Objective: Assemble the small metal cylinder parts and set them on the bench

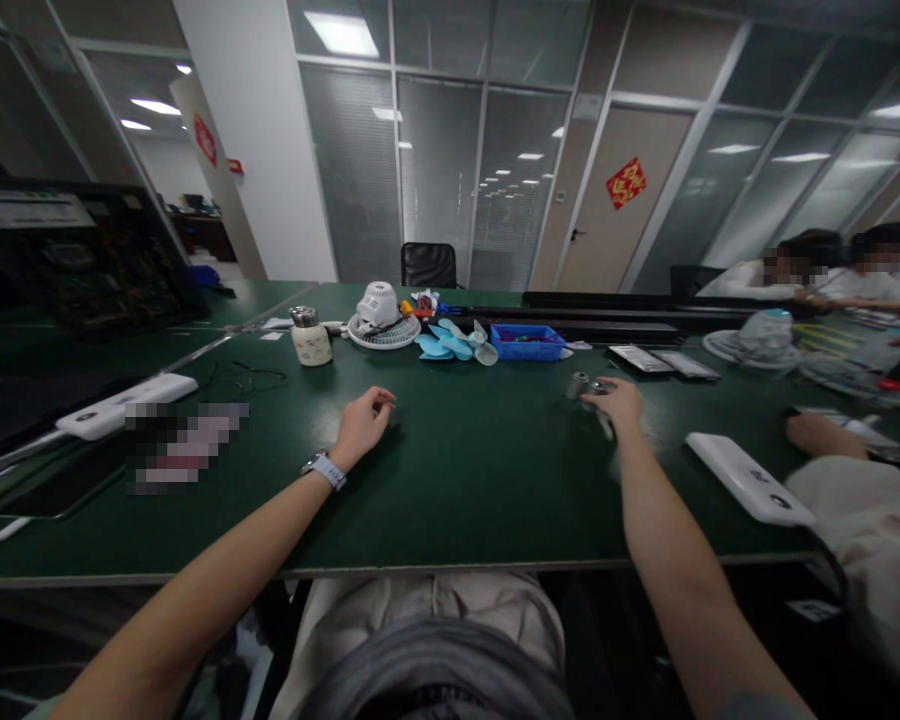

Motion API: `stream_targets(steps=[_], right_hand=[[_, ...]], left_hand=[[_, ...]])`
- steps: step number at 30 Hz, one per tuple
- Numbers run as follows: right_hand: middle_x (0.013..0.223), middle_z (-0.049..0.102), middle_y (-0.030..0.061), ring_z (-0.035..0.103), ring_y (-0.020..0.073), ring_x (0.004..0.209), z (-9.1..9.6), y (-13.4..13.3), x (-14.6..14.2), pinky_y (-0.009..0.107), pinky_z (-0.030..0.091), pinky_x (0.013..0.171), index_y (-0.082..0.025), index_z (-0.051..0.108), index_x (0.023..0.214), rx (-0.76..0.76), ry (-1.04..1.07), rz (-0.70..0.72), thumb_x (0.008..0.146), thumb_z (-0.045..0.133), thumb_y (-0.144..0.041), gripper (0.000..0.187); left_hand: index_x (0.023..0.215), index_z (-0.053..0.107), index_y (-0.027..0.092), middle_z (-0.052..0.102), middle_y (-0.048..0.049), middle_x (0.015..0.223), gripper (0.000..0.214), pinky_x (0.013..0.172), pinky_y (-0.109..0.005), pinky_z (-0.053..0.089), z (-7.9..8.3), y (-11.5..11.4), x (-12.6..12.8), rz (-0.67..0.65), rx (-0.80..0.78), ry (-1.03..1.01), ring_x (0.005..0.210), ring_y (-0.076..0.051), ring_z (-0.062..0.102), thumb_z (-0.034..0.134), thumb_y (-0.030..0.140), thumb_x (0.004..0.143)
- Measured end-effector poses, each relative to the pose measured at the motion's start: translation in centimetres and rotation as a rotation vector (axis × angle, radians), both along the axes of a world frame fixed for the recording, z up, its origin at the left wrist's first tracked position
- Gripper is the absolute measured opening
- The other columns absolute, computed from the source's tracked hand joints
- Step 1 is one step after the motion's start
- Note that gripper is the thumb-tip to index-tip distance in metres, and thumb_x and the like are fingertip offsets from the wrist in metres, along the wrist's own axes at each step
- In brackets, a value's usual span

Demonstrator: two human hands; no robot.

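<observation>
My left hand (364, 425) rests over the green table with its fingers loosely bent and a gap by the thumb; nothing shows in it. A watch with a pale strap (328, 468) is on that wrist. Farther right, the fingertips of my right hand (619, 402) close around a small shiny metal cylinder (598, 387), which they partly hide. A similar small metal cylinder (577, 384) stands on the table just left of those fingers, seemingly apart from them.
Along the back are a cream bottle (312, 338), a white fan part (382, 325), light-blue fan blades (450, 343) and a blue bin (527, 342). White power strips lie left (127, 405) and right (750, 480). Another person's hand (817, 433) is at far right.
</observation>
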State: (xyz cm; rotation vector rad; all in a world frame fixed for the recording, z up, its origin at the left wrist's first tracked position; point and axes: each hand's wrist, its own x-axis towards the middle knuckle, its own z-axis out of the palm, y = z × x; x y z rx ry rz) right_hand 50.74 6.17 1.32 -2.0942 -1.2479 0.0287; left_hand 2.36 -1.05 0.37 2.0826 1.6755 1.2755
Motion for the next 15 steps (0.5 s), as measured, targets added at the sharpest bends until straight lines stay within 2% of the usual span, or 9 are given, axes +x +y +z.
stream_targets(steps=[3,5,7,8,10,12,15], right_hand=[[0.092,0.072,0.0103,0.065,0.0305,0.094,1.6,-0.9,-1.9,0.04,0.048,0.079,-0.02,0.067,0.11,0.041,-0.053,-0.05,0.052,0.083,-0.034,0.061],[0.089,0.072,0.0095,0.065,0.0305,0.094,2.8,-1.7,-4.8,0.041,0.047,0.082,-0.021,0.064,0.113,0.148,-0.087,0.006,0.055,0.082,-0.034,0.062],[0.086,0.072,0.0083,0.067,0.0273,0.088,3.4,-2.8,-9.0,0.039,0.048,0.081,-0.02,0.06,0.117,0.275,-0.055,0.178,0.059,0.08,-0.035,0.063],[0.086,0.072,0.0077,0.067,0.0249,0.083,3.4,-3.3,-11.4,0.036,0.05,0.077,-0.02,0.058,0.119,0.314,-0.004,0.31,0.06,0.08,-0.036,0.065],[0.085,0.071,0.0053,0.068,0.0204,0.075,2.8,-4.7,-16.5,0.031,0.051,0.068,-0.021,0.056,0.121,0.321,0.133,0.621,0.061,0.079,-0.04,0.067],[0.082,0.071,0.0031,0.067,0.0179,0.071,1.9,-6.0,-21.0,0.028,0.051,0.065,-0.022,0.055,0.121,0.273,0.236,0.86,0.06,0.079,-0.039,0.068],[0.08,0.07,0.0017,0.067,0.0164,0.069,0.8,-7.6,-25.6,0.026,0.051,0.064,-0.022,0.055,0.121,0.236,0.305,1.027,0.061,0.079,-0.033,0.066]], left_hand=[[0.095,0.061,0.02,0.072,-0.0047,0.086,0.019,0.073,-0.031,0.049,-0.1,0.1,0.0,0.01,0.008,-0.01,0.079,-0.019,0.066,0.048,0.024,0.083],[0.096,0.061,0.02,0.072,-0.0046,0.086,0.019,0.073,-0.031,0.049,-0.1,0.1,0.0,0.013,0.007,-0.017,0.078,-0.019,0.066,0.048,0.025,0.083],[0.099,0.061,0.02,0.071,-0.0049,0.088,0.02,0.072,-0.03,0.05,0.0,-0.1,0.2,-0.012,0.0,-0.017,0.077,-0.018,0.066,0.05,0.027,0.084],[0.102,0.06,0.02,0.071,-0.0052,0.09,0.022,0.071,-0.03,0.05,0.2,-0.3,0.4,-0.036,-0.002,-0.017,0.077,-0.018,0.066,0.051,0.029,0.085],[0.108,0.059,0.02,0.071,-0.0059,0.094,0.027,0.073,-0.031,0.051,0.6,-0.9,0.9,-0.093,0.009,-0.021,0.079,-0.018,0.066,0.053,0.035,0.086],[0.113,0.057,0.021,0.071,-0.0064,0.101,0.033,0.08,-0.034,0.051,1.0,-1.6,1.7,-0.145,0.052,-0.043,0.09,-0.02,0.065,0.055,0.039,0.085],[0.118,0.053,0.021,0.07,-0.0078,0.108,0.04,0.091,-0.04,0.048,1.4,-2.6,3.0,-0.244,0.119,-0.099,0.103,-0.022,0.064,0.06,0.04,0.083]])
